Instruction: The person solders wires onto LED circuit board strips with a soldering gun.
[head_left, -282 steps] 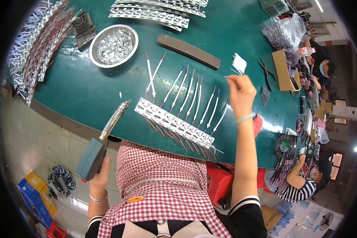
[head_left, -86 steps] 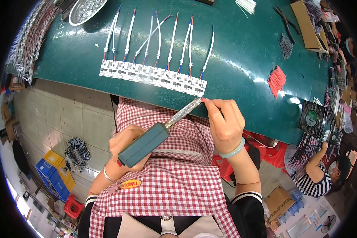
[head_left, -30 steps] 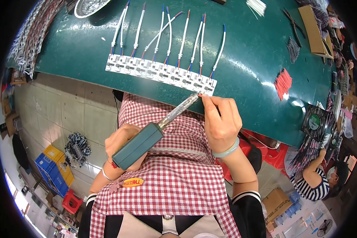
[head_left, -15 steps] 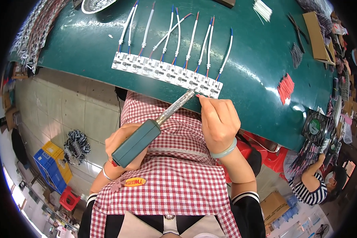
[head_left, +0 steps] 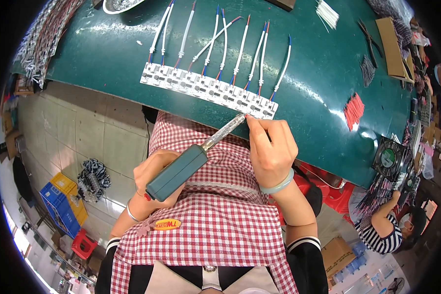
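A soldering iron (head_left: 177,172) with a boxy dark green handle is gripped in my left hand (head_left: 152,169), its fingers wrapped around it. The metal shaft slants up to the right, and its tip is at the near edge of a white strip of small square circuit boards (head_left: 208,90), toward the right end. Beside that tip, my right hand (head_left: 273,153) is closed in a pinch on a small red wire (head_left: 247,116), mostly hidden by the fingers. White cables (head_left: 240,46) with red and blue wire ends extend from the strip's far edge.
On the green table (head_left: 318,142) lie a pile of short red wires (head_left: 354,111), a grey bundle (head_left: 367,70), pliers (head_left: 370,39) and white pieces (head_left: 327,14). A metal dish (head_left: 120,5) sits at the far left. A co-worker (head_left: 384,230) is at the right.
The soldering iron has shifted right, and its tip has dropped slightly toward the strip's near edge. My right hand still pinches the red wire, almost in the same place.
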The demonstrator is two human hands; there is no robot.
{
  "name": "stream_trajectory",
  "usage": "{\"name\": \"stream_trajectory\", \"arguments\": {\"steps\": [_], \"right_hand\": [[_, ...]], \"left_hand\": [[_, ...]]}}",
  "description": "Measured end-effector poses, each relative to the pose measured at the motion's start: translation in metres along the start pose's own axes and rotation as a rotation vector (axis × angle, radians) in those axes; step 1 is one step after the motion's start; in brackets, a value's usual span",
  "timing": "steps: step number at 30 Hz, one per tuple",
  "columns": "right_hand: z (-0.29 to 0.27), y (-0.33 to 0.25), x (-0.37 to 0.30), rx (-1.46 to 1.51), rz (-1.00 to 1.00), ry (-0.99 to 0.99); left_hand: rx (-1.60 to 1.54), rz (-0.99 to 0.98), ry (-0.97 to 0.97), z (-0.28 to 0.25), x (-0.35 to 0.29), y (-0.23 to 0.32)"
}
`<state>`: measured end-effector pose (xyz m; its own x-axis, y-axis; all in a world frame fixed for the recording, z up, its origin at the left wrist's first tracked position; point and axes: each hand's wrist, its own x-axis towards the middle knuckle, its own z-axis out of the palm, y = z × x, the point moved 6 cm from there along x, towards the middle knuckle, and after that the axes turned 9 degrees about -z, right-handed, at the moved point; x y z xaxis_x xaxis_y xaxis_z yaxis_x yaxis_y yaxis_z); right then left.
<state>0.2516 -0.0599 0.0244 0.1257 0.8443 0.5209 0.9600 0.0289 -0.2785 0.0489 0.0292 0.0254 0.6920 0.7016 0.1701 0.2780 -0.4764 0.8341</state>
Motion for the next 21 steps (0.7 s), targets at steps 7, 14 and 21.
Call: {"name": "stream_trajectory", "arguments": {"steps": [7, 14, 21], "right_hand": [[-0.002, -0.001, 0.004, 0.026, 0.035, -0.031], [0.0, -0.001, 0.001, -0.017, 0.001, -0.013], [-0.004, -0.003, 0.003, -0.031, -0.024, 0.054]], "left_hand": [[0.018, -0.005, -0.014, -0.001, 0.004, 0.004], [0.04, 0.069, 0.037, -0.008, -0.003, 0.003], [0.002, 0.005, 0.058, -0.011, -0.008, -0.001]]}}
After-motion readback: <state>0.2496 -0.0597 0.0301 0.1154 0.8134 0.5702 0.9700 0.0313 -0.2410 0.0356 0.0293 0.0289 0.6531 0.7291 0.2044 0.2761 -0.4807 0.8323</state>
